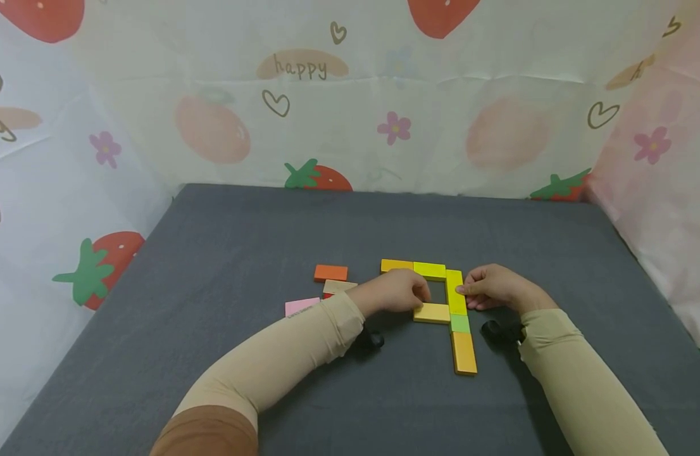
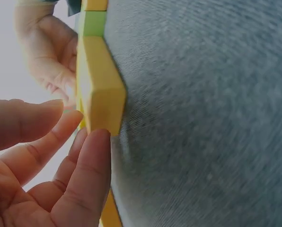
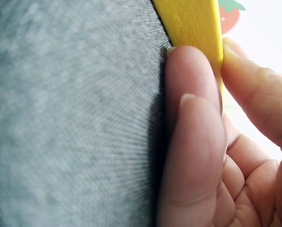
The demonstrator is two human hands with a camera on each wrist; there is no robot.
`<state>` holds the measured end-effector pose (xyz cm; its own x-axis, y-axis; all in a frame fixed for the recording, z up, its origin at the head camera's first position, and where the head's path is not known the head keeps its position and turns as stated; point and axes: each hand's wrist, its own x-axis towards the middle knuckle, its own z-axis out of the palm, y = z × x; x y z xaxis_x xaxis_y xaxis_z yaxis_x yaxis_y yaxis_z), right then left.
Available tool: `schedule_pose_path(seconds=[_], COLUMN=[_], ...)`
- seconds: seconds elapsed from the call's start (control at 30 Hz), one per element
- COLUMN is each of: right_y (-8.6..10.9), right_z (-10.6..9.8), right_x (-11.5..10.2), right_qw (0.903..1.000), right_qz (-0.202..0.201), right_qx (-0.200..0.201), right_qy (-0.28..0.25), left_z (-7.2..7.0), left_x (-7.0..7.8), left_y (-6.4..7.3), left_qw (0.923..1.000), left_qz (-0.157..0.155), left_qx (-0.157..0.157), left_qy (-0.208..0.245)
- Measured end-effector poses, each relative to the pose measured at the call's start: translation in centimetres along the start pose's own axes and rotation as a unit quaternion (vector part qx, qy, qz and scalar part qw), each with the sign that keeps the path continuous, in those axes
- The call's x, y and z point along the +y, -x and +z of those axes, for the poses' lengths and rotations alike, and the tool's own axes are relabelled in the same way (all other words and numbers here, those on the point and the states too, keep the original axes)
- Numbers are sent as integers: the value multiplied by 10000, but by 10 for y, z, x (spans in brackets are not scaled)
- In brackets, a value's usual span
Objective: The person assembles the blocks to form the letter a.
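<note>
Flat wooden blocks on the grey cloth form an open frame. My left hand [image 1: 391,291] touches the free end of a pale yellow block [image 1: 432,313] with a fingertip, its thumb held apart. That block [image 2: 103,85] meets the upright row at its other end. In the right wrist view, my right hand [image 3: 193,156] rests fingertips along the side of a yellow block [image 3: 193,28], thumb at its upper face. Below that block lie a green block [image 1: 460,323] and an amber block [image 1: 464,353]. A bright yellow block [image 1: 430,271] and another amber block [image 1: 397,265] make the top row.
Left of the frame lie an orange block [image 1: 330,273], a beige block [image 1: 341,287] and a pink block [image 1: 302,306]. A red block [image 1: 327,296] is mostly hidden. A printed curtain [image 1: 350,126] stands behind the grey table cloth [image 1: 259,228].
</note>
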<state>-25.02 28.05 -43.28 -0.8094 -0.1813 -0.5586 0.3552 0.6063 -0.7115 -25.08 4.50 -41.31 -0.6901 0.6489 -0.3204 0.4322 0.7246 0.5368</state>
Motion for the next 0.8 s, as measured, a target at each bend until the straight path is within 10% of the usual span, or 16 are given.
schedule_pose_path(seconds=[0.8], right_y=[1], right_z=[0], right_x=[0], right_qw=[10000], right_qz=[9], right_qx=[58], right_qy=[65], left_z=[-53], left_x=[-51], left_y=[40], left_qw=[9874], left_qz=[-414], left_qx=[926], left_qy=[1216])
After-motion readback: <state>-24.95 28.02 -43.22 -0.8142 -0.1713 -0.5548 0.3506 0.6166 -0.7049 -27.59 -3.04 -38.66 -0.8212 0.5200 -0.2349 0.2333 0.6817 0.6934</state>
